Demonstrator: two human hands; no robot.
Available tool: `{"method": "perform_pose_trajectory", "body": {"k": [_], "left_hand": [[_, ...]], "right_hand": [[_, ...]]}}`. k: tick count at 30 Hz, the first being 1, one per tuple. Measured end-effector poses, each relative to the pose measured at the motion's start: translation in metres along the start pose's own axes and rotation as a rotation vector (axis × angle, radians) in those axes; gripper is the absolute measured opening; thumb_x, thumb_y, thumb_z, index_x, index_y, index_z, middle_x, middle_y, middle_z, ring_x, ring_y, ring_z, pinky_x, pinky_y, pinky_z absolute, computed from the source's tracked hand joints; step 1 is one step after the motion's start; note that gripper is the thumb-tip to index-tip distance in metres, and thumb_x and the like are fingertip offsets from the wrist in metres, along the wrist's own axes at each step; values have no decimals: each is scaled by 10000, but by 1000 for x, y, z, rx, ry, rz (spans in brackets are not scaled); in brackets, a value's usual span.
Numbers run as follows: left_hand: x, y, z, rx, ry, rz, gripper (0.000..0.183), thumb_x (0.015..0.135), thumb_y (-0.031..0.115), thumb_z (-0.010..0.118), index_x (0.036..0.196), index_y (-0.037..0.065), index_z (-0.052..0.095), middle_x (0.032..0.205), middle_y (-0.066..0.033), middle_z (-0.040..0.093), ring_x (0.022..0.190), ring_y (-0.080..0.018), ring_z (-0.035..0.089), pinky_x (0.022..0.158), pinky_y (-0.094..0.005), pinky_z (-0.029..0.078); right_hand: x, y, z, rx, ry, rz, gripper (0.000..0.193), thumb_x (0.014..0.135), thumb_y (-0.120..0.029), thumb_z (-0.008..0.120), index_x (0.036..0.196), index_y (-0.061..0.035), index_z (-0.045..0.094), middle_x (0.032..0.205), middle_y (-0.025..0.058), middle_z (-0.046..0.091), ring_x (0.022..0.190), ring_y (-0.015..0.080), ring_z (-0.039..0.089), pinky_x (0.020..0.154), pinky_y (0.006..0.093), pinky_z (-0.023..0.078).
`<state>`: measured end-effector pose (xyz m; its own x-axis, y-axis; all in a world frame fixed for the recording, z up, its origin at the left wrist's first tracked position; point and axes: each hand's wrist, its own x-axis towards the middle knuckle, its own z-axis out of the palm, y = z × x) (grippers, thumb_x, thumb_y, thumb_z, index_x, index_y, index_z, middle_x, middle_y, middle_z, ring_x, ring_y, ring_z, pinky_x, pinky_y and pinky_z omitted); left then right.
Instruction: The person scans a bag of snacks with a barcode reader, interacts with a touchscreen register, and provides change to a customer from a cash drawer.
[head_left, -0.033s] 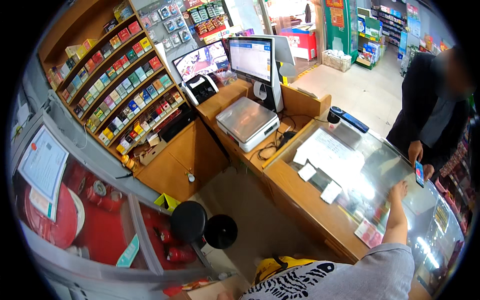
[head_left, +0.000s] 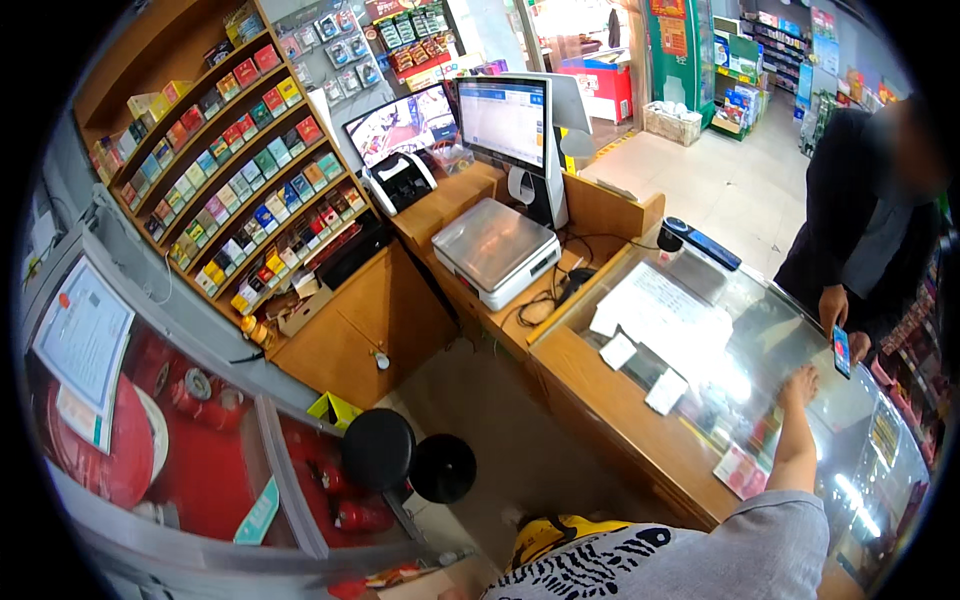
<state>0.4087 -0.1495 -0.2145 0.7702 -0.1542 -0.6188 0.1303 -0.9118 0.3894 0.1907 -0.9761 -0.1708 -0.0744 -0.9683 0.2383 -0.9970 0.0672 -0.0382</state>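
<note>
My right hand (head_left: 799,386) lies on the glass counter top (head_left: 765,330), its fingers stretched out over the glass and holding nothing that I can see. My bare forearm reaches to it from a grey sleeve. Just beyond my fingertips a person in a dark jacket (head_left: 838,215) holds a phone (head_left: 841,352) with a lit screen over the counter's far edge. Nearer my forearm a pinkish-red printed sheet (head_left: 742,470) is at the counter's near side. Large white papers with handwriting (head_left: 665,318) lie left of my hand. My left hand does not show.
Two small white cards (head_left: 618,350) lie on the counter's wooden part. A flat scale (head_left: 497,245), a monitor (head_left: 505,120) and loose cables stand farther left. Shelves of small boxes (head_left: 230,180) line the left wall. A black round stool (head_left: 378,449) and a black bin (head_left: 443,468) stand on the floor.
The whole picture has shifted very slightly. My right hand stays on the glass, and the other person's phone keeps nearly the same place.
</note>
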Motion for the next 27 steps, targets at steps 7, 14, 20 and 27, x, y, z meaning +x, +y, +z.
{"method": "perform_pose_trajectory", "body": {"k": [7, 14, 20, 27], "left_hand": [[162, 16, -45, -126, -75, 94, 192, 814, 210, 631, 920, 53, 662, 860, -155, 676, 812, -302, 659, 734, -387, 512], [331, 50, -194, -113, 78, 507, 174, 825, 176, 626, 920, 33, 658, 857, -140, 682, 775, -263, 668, 711, -358, 517], [436, 149, -275, -616, 5, 437, 154, 925, 94, 515, 1007, -11, 592, 854, -118, 658, 745, -174, 645, 683, -278, 524], [519, 218, -304, -544, -77, 520, 152, 941, 87, 507, 1033, -23, 557, 887, -117, 630, 765, -165, 618, 710, -276, 522]], "right_hand": [[16, -24, -20, 60, 410, -20, 415, 881, -154, 444, 1284, -56, 460, 1308, 144, 482, 1213, 316, 447, 1012, 413, 360], [-59, -264, -50, 849, 310, -320, 253, 899, -203, 542, 751, -6, 600, 683, 169, 590, 632, 318, 585, 576, 401, 433], [-143, -492, -212, 785, 517, -804, 123, 833, -98, 576, 945, -57, 606, 1052, 109, 607, 1007, 298, 549, 850, 404, 412], [-132, -644, -283, 454, 655, -1007, 309, 869, -261, 557, 1120, -82, 536, 1340, 85, 460, 1257, 239, 369, 1026, 407, 283]]}}
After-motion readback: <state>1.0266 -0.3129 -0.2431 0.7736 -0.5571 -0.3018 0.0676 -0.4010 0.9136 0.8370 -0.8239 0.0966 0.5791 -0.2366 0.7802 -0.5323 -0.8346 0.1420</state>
